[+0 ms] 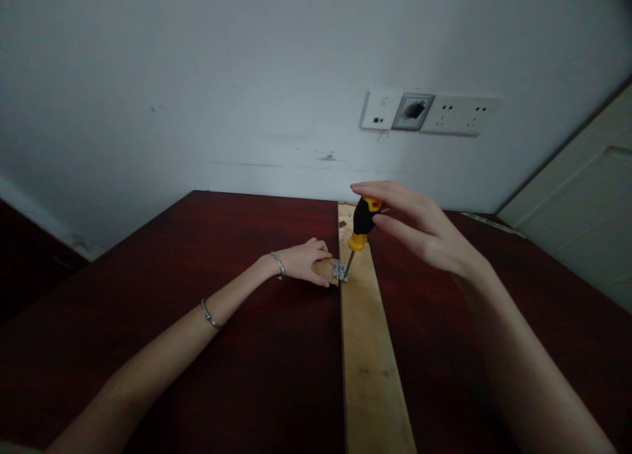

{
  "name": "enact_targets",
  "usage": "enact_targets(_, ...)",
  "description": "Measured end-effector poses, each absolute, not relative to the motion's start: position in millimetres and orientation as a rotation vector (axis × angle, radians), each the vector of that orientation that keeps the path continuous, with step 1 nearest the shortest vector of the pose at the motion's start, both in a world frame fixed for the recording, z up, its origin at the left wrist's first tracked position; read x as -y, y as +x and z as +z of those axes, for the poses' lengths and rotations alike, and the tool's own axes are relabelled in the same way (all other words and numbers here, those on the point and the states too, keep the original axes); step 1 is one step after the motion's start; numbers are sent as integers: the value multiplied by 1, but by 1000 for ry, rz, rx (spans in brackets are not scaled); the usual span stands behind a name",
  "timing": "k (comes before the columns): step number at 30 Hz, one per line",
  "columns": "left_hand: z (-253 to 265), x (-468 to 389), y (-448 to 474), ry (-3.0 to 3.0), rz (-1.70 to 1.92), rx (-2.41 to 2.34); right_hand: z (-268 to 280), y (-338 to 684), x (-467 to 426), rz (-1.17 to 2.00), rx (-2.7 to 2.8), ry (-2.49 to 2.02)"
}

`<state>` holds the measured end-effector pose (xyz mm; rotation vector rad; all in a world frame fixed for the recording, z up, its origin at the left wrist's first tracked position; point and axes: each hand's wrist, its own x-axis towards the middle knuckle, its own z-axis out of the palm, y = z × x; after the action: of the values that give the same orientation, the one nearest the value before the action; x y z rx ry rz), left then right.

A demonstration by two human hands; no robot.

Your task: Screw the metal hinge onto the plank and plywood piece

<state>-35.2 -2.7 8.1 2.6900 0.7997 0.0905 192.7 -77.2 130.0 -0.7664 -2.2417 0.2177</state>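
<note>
Nearest me, the board (pixel 372 355) runs away from me across the dark red tabletop (pixel 276 375), its near end passing out of view. Left of the board my left forearm reaches in, wearing two bracelets (pixel 210 314). About midway along the visible board, my left hand (pixel 302 261) pinches a small block (pixel 323 269) against its left edge, thumb on the near side, fingers on the far side. A hinge (pixel 342 270) spans that joint, one leaf on the block, the other on the board.

The screwdriver (pixel 364 218) leans over the board, its tip down at the hinge's board-side leaf. My right hand (pixel 419 233), right of the board, holds the handle lightly between thumb and fingers, palm open.

I judge the step in hand to be turning a screw there; driving or loosening, I can't tell. Another turn would call for a firmer grip, a straighter shaft and a steady block.

Beyond the board's far end stands the wall (pixel 247 79), with sockets (pixel 461 115) up to the right.
</note>
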Motion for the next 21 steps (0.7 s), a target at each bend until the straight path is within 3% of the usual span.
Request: enact_targets(21,10,5,-34,2716,98,-823,138,197,86,186,2296,-760)
